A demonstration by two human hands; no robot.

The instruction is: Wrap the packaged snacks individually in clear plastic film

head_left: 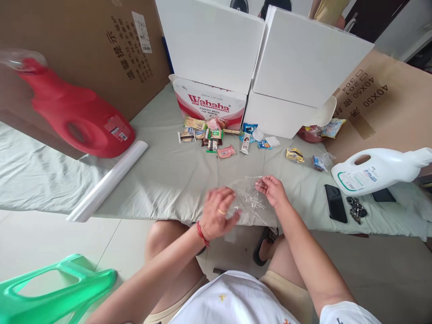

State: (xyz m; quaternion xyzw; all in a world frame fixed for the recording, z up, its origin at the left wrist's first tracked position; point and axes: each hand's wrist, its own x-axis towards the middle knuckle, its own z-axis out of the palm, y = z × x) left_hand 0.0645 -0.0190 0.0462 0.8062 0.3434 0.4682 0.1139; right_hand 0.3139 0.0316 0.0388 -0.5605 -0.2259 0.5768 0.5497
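Along the back of the pale green cloth (168, 171), reading "Wahaha" and "Purified Water for Drinking" on a carton (216, 105); "40X50" on a brown box (405, 121) at right. At the front edge, pinching a crumpled clear bag (251, 198) between thumb and fingers of the right hand (274, 189), with forearm slanting inward. Spreading down and leftward from there, long axis hard to tell. Holding the left hand (219, 211) palm down at its left, thumb apart; cannot tell whether gripping.

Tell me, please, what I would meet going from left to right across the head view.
Red bottle → left hand → clear plastic bag → right hand → yellow packet → black phone → keys.
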